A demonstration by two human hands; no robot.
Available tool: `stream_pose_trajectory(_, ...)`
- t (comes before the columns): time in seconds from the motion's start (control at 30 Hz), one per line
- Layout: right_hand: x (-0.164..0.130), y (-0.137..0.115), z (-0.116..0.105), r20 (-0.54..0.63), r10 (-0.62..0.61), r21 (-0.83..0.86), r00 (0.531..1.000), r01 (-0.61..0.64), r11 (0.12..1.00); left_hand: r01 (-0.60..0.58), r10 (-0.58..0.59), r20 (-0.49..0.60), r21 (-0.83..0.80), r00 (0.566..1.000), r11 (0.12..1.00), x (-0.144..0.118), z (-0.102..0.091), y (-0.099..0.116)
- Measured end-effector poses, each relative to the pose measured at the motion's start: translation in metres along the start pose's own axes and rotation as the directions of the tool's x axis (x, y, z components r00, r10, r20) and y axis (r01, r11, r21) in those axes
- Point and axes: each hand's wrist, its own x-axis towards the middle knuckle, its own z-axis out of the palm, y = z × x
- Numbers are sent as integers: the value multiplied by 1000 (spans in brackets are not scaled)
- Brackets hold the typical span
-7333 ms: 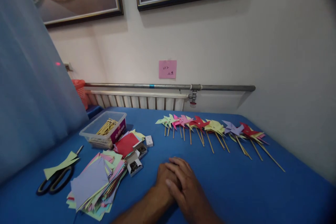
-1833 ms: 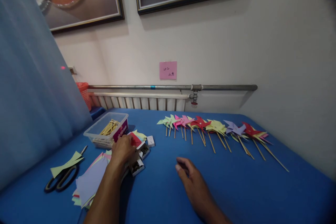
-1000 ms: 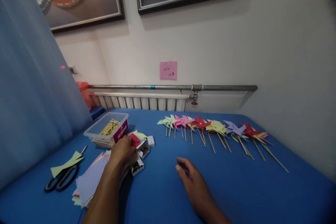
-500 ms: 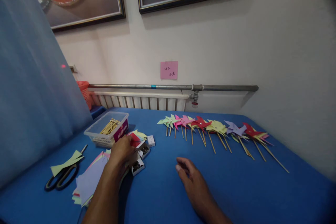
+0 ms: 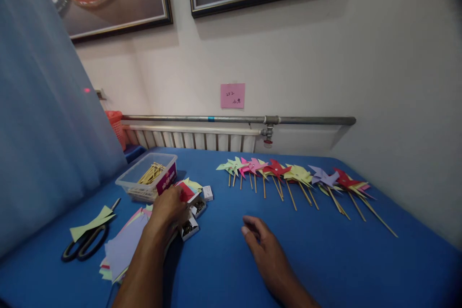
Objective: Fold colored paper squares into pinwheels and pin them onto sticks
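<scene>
Left hand (image 5: 169, 207): palm down on the paper stack, fingertips bent onto the red sheet (image 5: 186, 193). Whether it pinches a sheet or only presses, cannot tell.
Right hand (image 5: 262, 240): flat on the bare blue desk (image 5: 325, 260), fingers loosely curled, holding nothing.
Red sheet: top of a small pile toward the left edge of the desk, just in front of the clear tub (image 5: 146, 180). It lies under the left hand, well apart from the right.
Nearer hand: left, already touching; right sits at mid-desk.
Paper stack (image 5: 122, 250): loose mixed colours, purple sheet on top, spread from under the left forearm toward the near left corner. Its long axis runs from that corner toward the tub.
Pin boxes (image 5: 189, 227): two open, touching the left hand's right side; one small closed white box (image 5: 207, 193) beyond.
Tub: one, holding sticks, too many to count.
Scissors (image 5: 83, 243): one pair, near left edge, a green offcut (image 5: 92, 221) lying across them.
Pinwheels (image 5: 288, 175): one row along the far edge, overlapping, roughly ten; sticks point toward the near edge.
</scene>
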Motion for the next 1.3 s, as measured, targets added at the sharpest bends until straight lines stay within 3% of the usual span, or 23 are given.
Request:
stream_pose_trajectory(0.97, 1, 0, 2, 1, 20, 2, 1000, -20, 1000, 13, -12, -25, 46, 1000, 999, 1, 2, -1)
stream_pose_trajectory(1.3, 0, 0, 2, -2, 10, -2, 1000, -10, 1000, 110, -107, -39, 97, 993, 989, 1, -3, 1)
